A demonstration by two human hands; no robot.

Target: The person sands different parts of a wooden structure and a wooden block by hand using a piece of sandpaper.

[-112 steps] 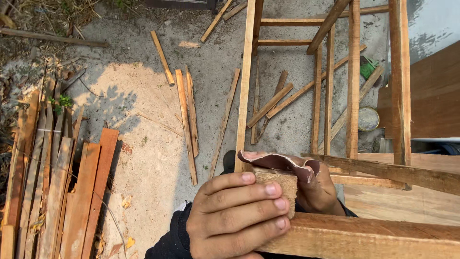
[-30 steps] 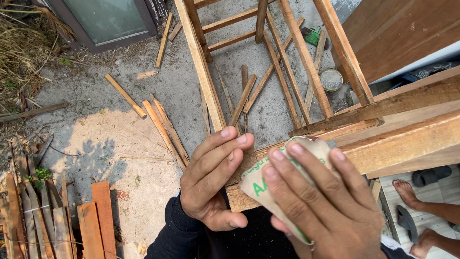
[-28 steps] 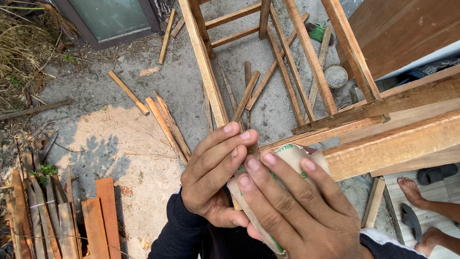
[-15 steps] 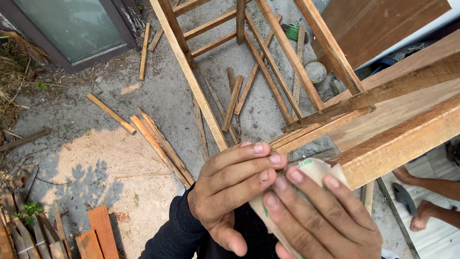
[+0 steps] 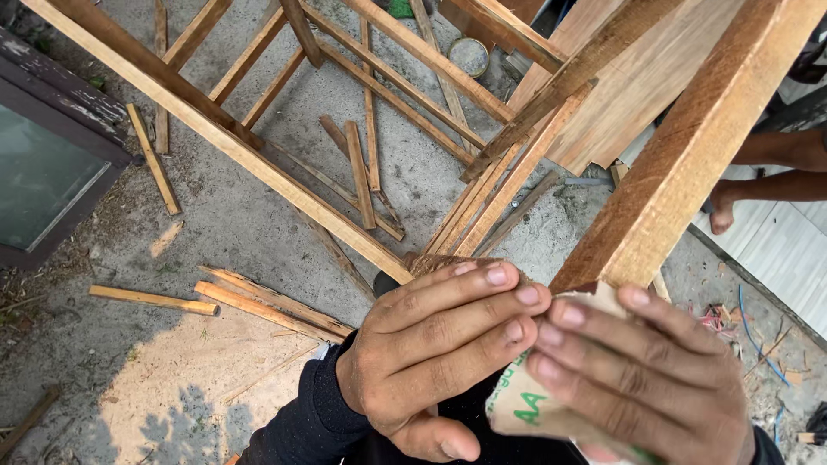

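My left hand (image 5: 435, 344) wraps its fingers over the near end of a wooden frame, right where a thick beam (image 5: 689, 164) meets the long leg (image 5: 258, 168). My right hand (image 5: 642, 379) presses a folded sheet of sandpaper (image 5: 525, 405), pale backing with green print facing up, against the underside end of that beam. The two hands touch at the fingertips. The abrasive side of the paper is hidden.
The frame's slats and rails (image 5: 413, 52) stretch away over a concrete floor littered with wood offcuts (image 5: 258, 301). A small round tin (image 5: 471, 56) sits on the ground beyond. A framed glass panel (image 5: 43, 172) lies left. Another person's bare foot (image 5: 724, 207) stands at right.
The view has swung left and tilted, and the beam now rises steeply at right. My right hand with the sandpaper slid down and right along the beam end; my left hand kept its grip.
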